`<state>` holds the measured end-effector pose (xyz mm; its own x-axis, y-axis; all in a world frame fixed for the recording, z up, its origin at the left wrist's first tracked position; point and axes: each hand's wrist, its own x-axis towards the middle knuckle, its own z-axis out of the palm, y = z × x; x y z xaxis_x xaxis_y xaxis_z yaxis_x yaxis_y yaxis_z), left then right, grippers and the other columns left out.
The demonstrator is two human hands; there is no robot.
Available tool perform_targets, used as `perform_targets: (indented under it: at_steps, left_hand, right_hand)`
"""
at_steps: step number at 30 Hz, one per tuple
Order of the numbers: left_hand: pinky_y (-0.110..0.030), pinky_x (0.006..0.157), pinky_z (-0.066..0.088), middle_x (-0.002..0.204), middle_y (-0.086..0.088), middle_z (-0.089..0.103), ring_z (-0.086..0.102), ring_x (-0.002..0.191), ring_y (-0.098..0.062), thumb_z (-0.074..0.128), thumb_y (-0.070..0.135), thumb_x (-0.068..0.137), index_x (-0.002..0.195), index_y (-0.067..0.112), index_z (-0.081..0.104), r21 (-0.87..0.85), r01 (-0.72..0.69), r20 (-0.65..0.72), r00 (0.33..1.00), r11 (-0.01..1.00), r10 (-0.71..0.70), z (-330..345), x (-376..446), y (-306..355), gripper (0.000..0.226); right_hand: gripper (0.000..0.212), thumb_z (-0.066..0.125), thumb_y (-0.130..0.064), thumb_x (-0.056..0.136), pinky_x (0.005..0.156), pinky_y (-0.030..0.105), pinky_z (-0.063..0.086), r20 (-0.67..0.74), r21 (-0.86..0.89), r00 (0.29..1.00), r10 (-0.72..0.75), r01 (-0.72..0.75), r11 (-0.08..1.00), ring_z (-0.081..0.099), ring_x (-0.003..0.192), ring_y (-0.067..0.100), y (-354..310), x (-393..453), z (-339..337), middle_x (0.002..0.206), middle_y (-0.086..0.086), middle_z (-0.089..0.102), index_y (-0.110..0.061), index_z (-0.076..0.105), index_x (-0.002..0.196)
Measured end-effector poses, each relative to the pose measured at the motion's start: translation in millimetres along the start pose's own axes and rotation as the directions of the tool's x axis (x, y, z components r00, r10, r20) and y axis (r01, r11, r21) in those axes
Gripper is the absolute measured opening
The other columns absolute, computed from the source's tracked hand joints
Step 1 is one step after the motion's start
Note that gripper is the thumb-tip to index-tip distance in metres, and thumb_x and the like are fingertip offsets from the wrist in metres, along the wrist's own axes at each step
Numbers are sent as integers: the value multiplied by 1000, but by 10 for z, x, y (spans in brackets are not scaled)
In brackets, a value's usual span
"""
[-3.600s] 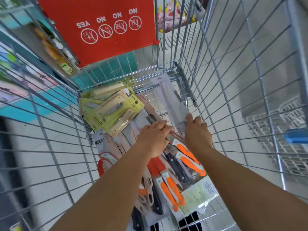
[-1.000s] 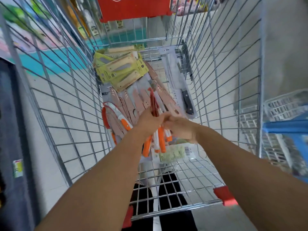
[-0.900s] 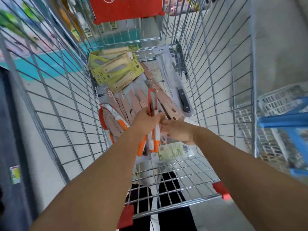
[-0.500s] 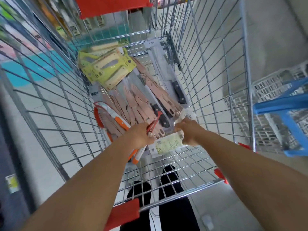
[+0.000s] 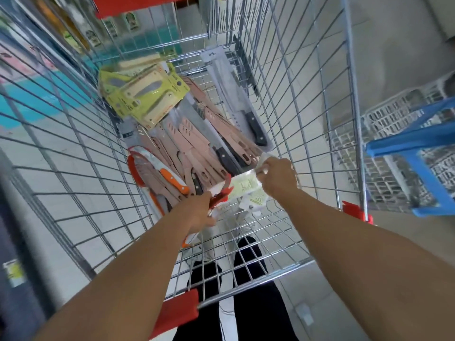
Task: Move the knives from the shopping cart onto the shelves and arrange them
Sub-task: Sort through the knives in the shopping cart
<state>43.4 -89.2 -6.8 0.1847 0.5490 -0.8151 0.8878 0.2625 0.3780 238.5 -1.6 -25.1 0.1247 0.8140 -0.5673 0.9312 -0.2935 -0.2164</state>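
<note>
- Bright, even light fills the frame; shadows are faint.
- Wide-angle distortion bows the cart (image 5: 283, 99) wires outward toward the edges.
- Motion blur smears the upper left and left edge.
- Glare whitens the package (image 5: 246, 183) at centre.

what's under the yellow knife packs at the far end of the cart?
The yellow packs overlap the top ends of the pink sheathed knives and a grey-carded knife. Whatever lies beneath them against the cart floor is covered.
</note>
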Motion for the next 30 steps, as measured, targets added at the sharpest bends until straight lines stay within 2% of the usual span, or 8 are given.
perform_targets:
  at_steps: [6,9,11,16,21,23,25,30]
  left_hand:
    - [-36,82,50,99,-2,59,59,90,-22,68,29,83,120,18,46,182,-84,98,993,980,67,74,-6,94,45]
    - [-31,78,48,97,-2,60,59,89,-20,68,23,85,115,16,51,195,-105,133,988,975,80,164,5,139,35]
    - [-33,84,49,105,-4,61,60,95,-22,68,22,85,117,13,51,180,-100,121,989,979,79,201,3,142,37]
    - [-35,88,49,110,-7,63,60,98,-23,73,27,80,119,11,56,102,-80,154,986,992,64,131,-27,117,45]
    - [-30,78,48,99,-5,66,61,91,-20,66,34,85,112,15,66,164,-102,-25,994,981,107,77,-81,74,33]
    - [-24,62,41,82,-3,62,58,74,-16,63,32,87,94,12,69,157,-57,-97,993,986,73,54,-63,36,22]
    - [-23,54,36,80,-2,63,58,69,-16,61,29,88,86,11,67,49,4,-183,983,999,5,9,-33,28,20]
    - [-19,59,38,118,-6,57,54,81,-14,54,26,94,124,16,54,-220,-42,-355,934,975,-39,-176,-28,110,31]
  right_hand:
    - [34,63,-20,88,75,35,48,14,-25,996,91,-91,996,50,112,35,-69,87,28,128,14,41,-20,56,121]
    - [36,60,-26,89,83,35,39,12,-116,999,45,-44,992,48,114,33,-70,80,67,123,14,50,-18,54,123]
    - [37,58,-26,90,76,33,34,14,-122,998,65,-63,991,44,116,33,-69,48,95,124,14,50,-19,51,125]
    - [41,65,-24,87,65,32,39,66,58,975,212,-216,975,50,90,27,-36,-33,86,125,14,47,-16,49,124]
    - [35,63,-23,88,64,31,45,98,271,969,226,-244,931,56,89,26,-118,-67,114,115,13,59,-11,55,120]
    - [40,64,-23,87,67,30,47,102,328,965,241,-262,908,57,93,25,-158,-105,94,115,11,60,-13,55,124]
    - [46,69,-21,83,71,30,51,116,401,963,242,-269,876,59,95,24,-146,-118,66,118,10,60,-15,56,126]
    - [34,71,-15,83,55,23,49,63,421,989,137,-151,894,60,87,21,-185,-177,-135,114,7,61,-14,59,115]
